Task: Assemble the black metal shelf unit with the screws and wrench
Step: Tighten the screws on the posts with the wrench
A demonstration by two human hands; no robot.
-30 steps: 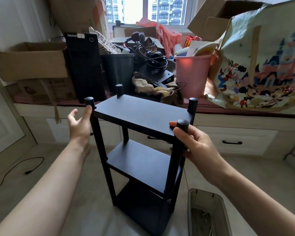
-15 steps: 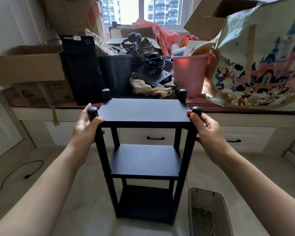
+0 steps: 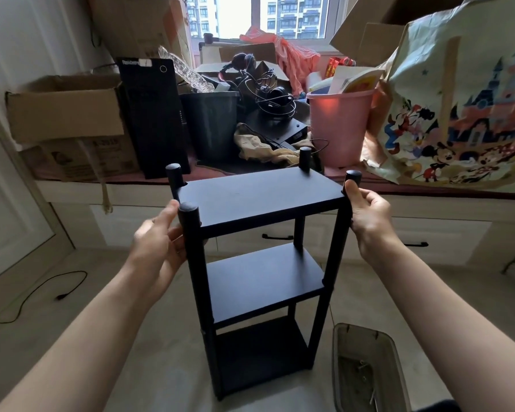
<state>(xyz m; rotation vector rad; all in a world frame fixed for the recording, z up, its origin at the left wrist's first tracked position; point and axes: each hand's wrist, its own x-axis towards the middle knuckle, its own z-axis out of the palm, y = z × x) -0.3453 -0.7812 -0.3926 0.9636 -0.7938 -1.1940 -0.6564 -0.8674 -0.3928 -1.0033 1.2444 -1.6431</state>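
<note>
Screws (image 3: 361, 367) in the clear bin (image 3: 339, 349) were hard to make out. Shelf unit (image 3: 259, 200) stood on the floor, its front posts gripped by left hand (image 3: 158, 242) and right hand (image 3: 366, 215).

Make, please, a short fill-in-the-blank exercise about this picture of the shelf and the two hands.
1. The black shelf unit has ____ flat boards, one above another.
2. The left hand and the right hand each grip a ____ of the unit.
3. The bucket behind the unit is ____ in colour.
4. The clear bin stands on the ____.

Missing words: three; post; pink; floor
</note>
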